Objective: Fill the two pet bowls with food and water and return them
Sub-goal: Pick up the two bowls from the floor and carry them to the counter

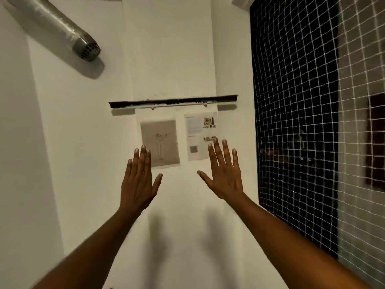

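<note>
1. Fingers [224, 151] of the right hand [226, 180] are straight and spread wide, holding nothing; the fingers of the left hand [137, 184] are straight too, set closer together with the thumb out, and also hold nothing. Both hands are raised in front of a white wall [83, 142], backs toward the head camera. Whether they touch the wall cannot be told.

2. Just beyond the fingertips hang two paper sheets: a drawing [160, 142] above the left fingers and a printed notice [200, 134] above the right ones. Higher still runs a dark rail [173, 101]. Far up and left of the fingers a grey vent pipe [62, 32] comes out of the wall. Right of the right fingers a white net [302, 122] covers a dark window.

3. Neither pet bowl is in view, nor any food, water, tap or counter. Judging by that, the task looks not yet begun, or at least nothing of it shows: the bowls remain to be found, filled and returned.

4. Hidden or unclear: the floor and everything below the forearms is cut off. The notice's print is too small to read. Faint shapes behind the net cannot be made out.
</note>
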